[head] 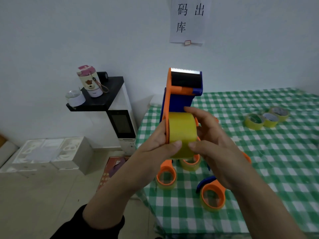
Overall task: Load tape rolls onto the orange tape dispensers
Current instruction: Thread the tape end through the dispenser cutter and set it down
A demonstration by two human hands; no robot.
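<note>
One yellow tape roll point(183, 130) seated on an upright orange dispenser point(179, 94), held above the table point(259, 152) edge, gripped by left hand point(160, 142) and right hand point(212, 140), three spare rolls point(266, 119) laid farther right

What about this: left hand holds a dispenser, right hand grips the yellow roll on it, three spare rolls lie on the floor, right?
Not the floor: the head view shows the spare rolls on the checked table. The left hand does hold the dispenser and the right hand grips the yellow roll.
</note>
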